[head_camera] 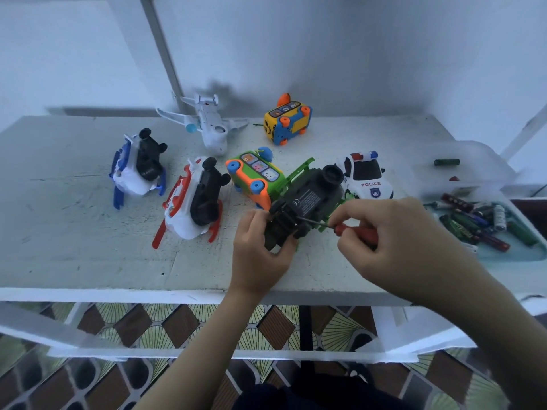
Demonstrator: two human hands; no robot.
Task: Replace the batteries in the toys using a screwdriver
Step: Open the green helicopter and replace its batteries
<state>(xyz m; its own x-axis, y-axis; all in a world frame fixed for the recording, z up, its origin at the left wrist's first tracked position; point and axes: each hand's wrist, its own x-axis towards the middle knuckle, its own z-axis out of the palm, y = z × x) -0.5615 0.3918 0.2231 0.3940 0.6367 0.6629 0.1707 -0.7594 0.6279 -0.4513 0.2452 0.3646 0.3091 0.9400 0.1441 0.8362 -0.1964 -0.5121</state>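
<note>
My left hand (260, 250) grips the upturned green-and-black plastic toy (309, 199); my right hand (399, 232) holds a red-handled screwdriver (362, 232) against its underside.

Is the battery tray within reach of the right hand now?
Probably yes: the tray lies just beside the right hand, nothing between them, though that hand grips the screwdriver and would need freeing.
</note>
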